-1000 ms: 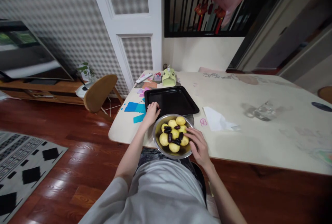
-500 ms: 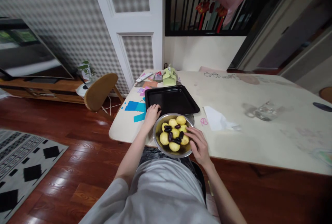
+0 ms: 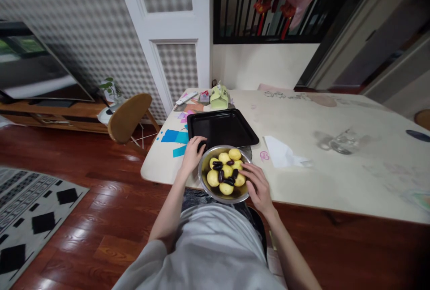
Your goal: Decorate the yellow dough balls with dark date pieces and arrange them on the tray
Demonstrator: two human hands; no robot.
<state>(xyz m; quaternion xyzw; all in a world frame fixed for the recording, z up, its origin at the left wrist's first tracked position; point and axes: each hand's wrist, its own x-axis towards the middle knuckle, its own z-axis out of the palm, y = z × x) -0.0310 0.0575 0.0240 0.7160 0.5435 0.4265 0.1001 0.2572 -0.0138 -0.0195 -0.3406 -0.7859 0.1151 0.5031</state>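
Note:
A metal bowl (image 3: pixel 205 188) stands at the table's front edge, close to my body. It holds several round yellow potatoes (image 3: pixel 212 178) and several small dark purple, oblong pieces (image 3: pixel 221 176), whose kind I cannot tell. My right hand (image 3: pixel 258 187) is closed on the bowl's right rim, its fingers reaching over the rim and its thumb lower down. Just beyond the bowl lies a black baking tray (image 3: pixel 221 129) with nothing in it. My left hand (image 3: pixel 193 155) curls its fingers round the tray's near left corner, left of the bowl; the thumb is partly hidden.
Right of the tray lies a white paper sheet (image 3: pixel 282 151), with a clear glass vessel (image 3: pixel 344 142) farther right. A green box (image 3: pixel 219 96) and a white remote (image 3: pixel 187 98) sit at the far end. A wooden chair (image 3: pixel 129 117) stands left of the table.
My left hand has shifted slightly left and its fingers have curled more at the tray's corner. My right hand, the bowl and the tray stay in place.

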